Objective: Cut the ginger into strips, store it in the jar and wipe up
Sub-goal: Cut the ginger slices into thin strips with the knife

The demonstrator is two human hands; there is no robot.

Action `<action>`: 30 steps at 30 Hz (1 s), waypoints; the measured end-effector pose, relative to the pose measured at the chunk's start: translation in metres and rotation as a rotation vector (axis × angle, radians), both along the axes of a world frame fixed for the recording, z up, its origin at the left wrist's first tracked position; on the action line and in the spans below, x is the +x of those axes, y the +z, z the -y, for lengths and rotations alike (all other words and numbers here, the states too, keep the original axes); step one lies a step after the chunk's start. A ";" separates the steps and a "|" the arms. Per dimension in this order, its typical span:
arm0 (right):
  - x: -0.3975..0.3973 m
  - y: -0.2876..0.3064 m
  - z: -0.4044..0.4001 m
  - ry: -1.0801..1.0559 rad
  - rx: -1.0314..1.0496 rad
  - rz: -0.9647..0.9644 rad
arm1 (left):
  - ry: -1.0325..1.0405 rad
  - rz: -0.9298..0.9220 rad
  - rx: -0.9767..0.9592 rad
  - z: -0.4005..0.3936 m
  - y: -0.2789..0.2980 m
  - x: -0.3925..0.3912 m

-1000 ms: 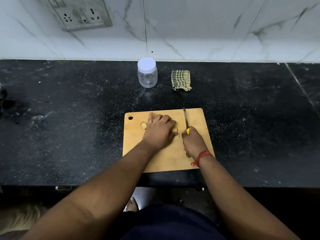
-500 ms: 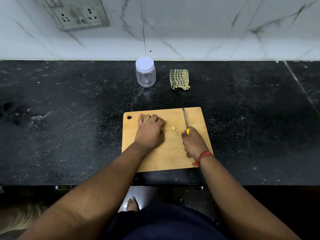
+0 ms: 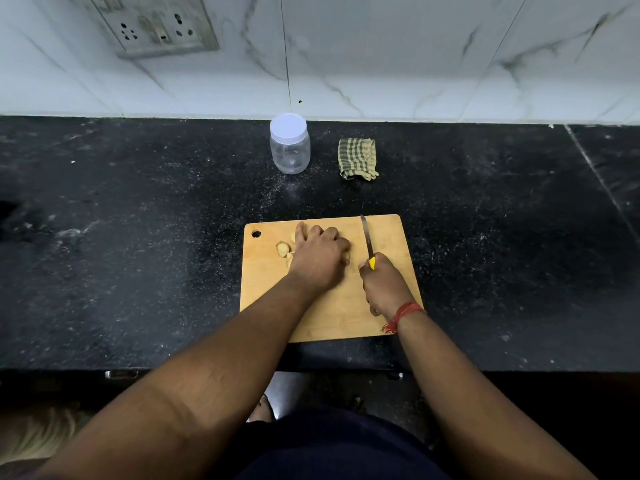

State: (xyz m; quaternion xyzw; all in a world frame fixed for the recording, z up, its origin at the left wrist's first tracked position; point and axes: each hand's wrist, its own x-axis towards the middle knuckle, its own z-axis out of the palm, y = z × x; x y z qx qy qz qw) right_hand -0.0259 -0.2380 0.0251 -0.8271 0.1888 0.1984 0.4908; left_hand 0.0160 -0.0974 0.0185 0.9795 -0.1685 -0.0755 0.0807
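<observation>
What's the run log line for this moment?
left hand: on ginger | right hand: grips knife | board | jar: lid on

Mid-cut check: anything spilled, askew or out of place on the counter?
Nothing stands out. The jar stands upright with its lid on, the folded cloth lies beside it, and the ginger stays on the cutting board.

One cutting board (image 3: 332, 317), one knife (image 3: 366, 237), one jar (image 3: 290, 147), one cloth (image 3: 357, 158), two hands.
</observation>
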 end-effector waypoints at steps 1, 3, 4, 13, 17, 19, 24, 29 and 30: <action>0.000 0.000 0.001 0.000 -0.003 0.001 | -0.002 -0.017 0.002 0.000 0.001 0.002; 0.000 0.000 0.003 -0.013 0.005 0.000 | -0.018 -0.033 0.010 -0.001 0.001 0.003; 0.001 0.000 0.004 -0.022 0.015 -0.003 | -0.028 -0.029 0.013 -0.002 0.001 0.002; 0.003 0.003 -0.001 -0.016 0.055 -0.011 | 0.056 -0.003 0.016 -0.044 -0.001 -0.005; 0.003 0.005 -0.007 0.005 0.054 -0.008 | 0.068 0.024 -0.033 -0.043 -0.002 -0.005; 0.004 0.004 -0.008 0.007 0.047 -0.012 | 0.064 0.048 -0.064 -0.043 -0.003 -0.004; 0.003 0.004 -0.007 0.025 0.028 -0.016 | 0.072 0.083 -0.111 -0.043 -0.004 -0.003; 0.004 0.005 -0.005 -0.011 0.016 -0.003 | 0.032 0.022 -0.241 -0.027 -0.001 -0.002; 0.004 0.004 -0.005 -0.014 0.017 0.003 | 0.029 0.006 -0.269 -0.022 -0.002 -0.002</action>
